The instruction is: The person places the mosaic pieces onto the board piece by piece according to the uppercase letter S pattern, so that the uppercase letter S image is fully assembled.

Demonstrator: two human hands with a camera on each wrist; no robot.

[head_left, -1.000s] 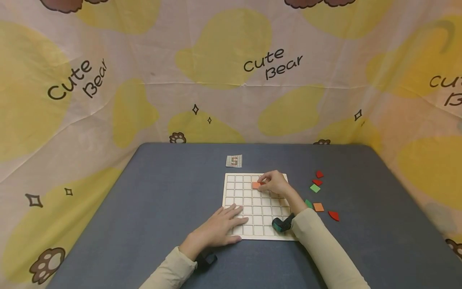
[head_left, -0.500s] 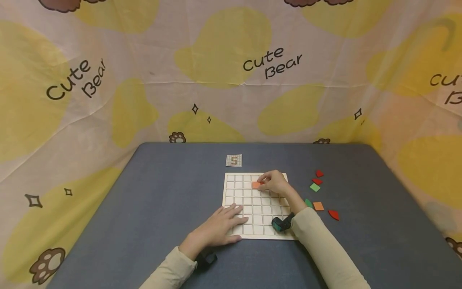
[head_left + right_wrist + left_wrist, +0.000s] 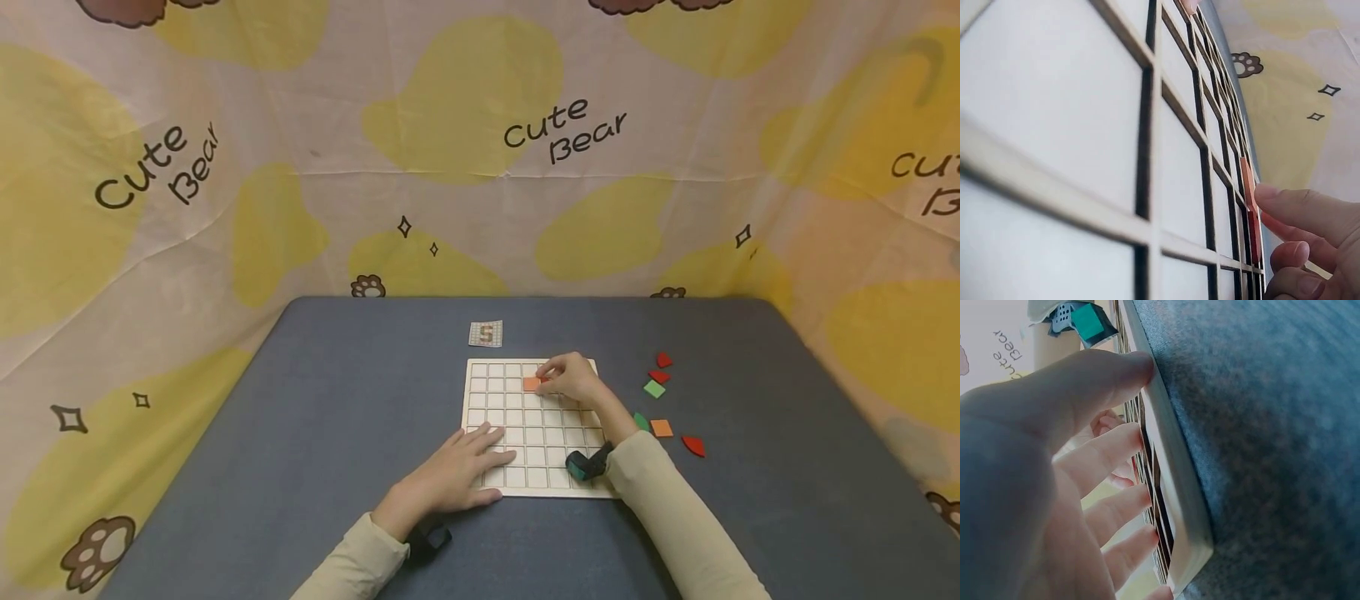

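1. Wooden grid board (image 3: 536, 436) lies flat, near the middle of a dark blue-grey table (image 3: 352, 417); most of its visible cells hold nothing.
2. At its near left corner rests the left hand (image 3: 453, 473), fingers straight and spread over the cells, gripping nothing, well apart from the other hand.
3. Beyond the board's far edge lies a small printed card (image 3: 486, 334) showing a coloured figure like an S or 5.
4. On the board, second row from the far edge, sits an orange square tile (image 3: 532, 384); whether fully seated, I cannot tell.
5. Just to its right, a red tile (image 3: 1254, 237) appears pinched between thumb and forefinger of the right hand (image 3: 572, 379).
6. Off the board, to the right, lie a dark green tile (image 3: 641, 422), partly hidden, a light green tile (image 3: 655, 389), an orange loose tile (image 3: 662, 428) and three red loose tiles (image 3: 693, 447).
7. Progress looks early: two tiles visible on the grid, six left outside.
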